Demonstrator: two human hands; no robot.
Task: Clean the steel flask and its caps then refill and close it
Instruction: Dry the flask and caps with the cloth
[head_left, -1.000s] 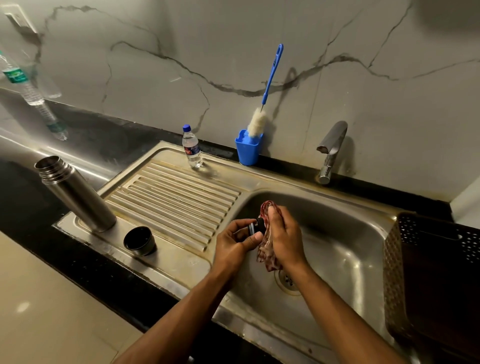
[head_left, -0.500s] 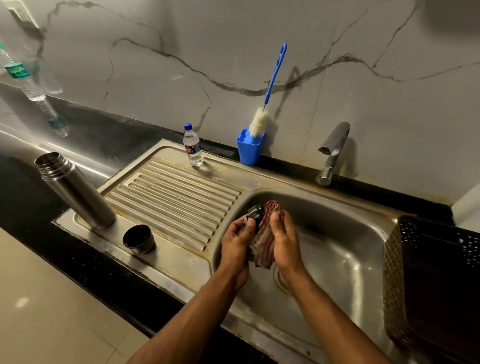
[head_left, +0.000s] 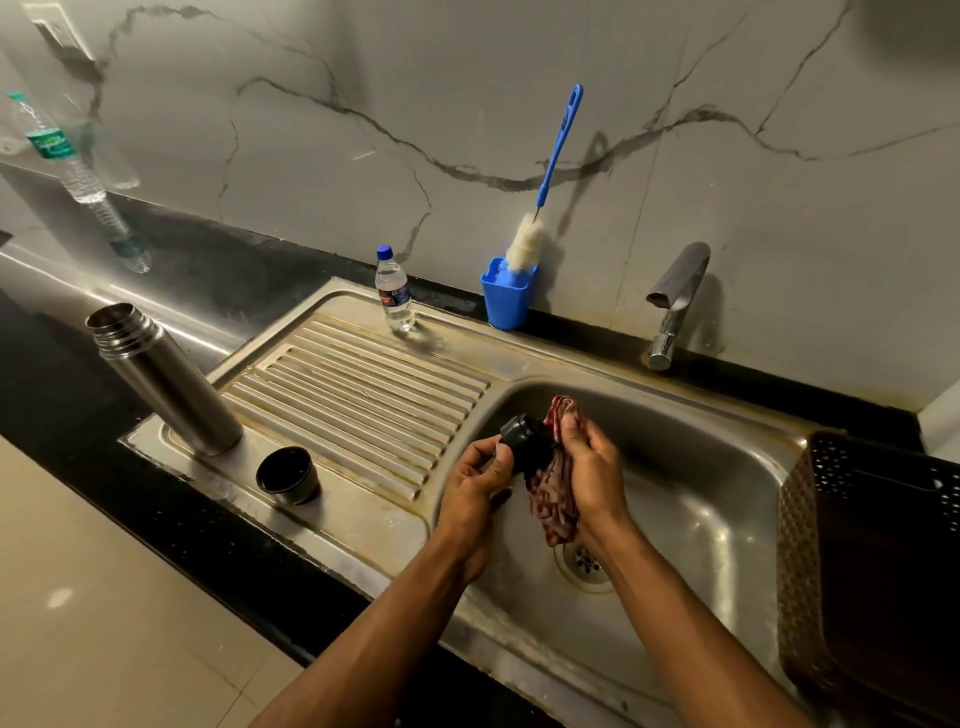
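Over the sink basin (head_left: 727, 525):

A: What's up w/ the hands?

B: Left hand (head_left: 475, 478) has its grip clenched round the small black inner cap (head_left: 524, 441), held above the basin. Right hand (head_left: 589, 467) is grasping a red patterned cloth (head_left: 553, 499), bunched against the cap.

A: Anything diff vs a sec ago?

B: Yep. The cap sat low between the palms, mostly hidden. Now it's lifted and tipped up to the left, so more of its body shows, and the cloth has slid to the side nearest the right hand. Looks like it's being turned to wipe a fresh face.

A: So where are we, task-wise?

B: Prob mid-clean on this cap. Steel flask (head_left: 166, 384) is open, standing tilted at the drainboard's left corner. Outer cup cap (head_left: 287, 475) sits mouth-up just beside its base, on the sink rim.

A: Refill?

B: Not yet, I'd say. Small water bottle (head_left: 394, 293) stands by the wall, capped, near the blue holder (head_left: 506, 293) w/ the bottle brush (head_left: 545, 197). Tap (head_left: 675, 301) shows no running water. Bigger bottle (head_left: 62, 150) is far left on the tabletop (head_left: 67, 395).
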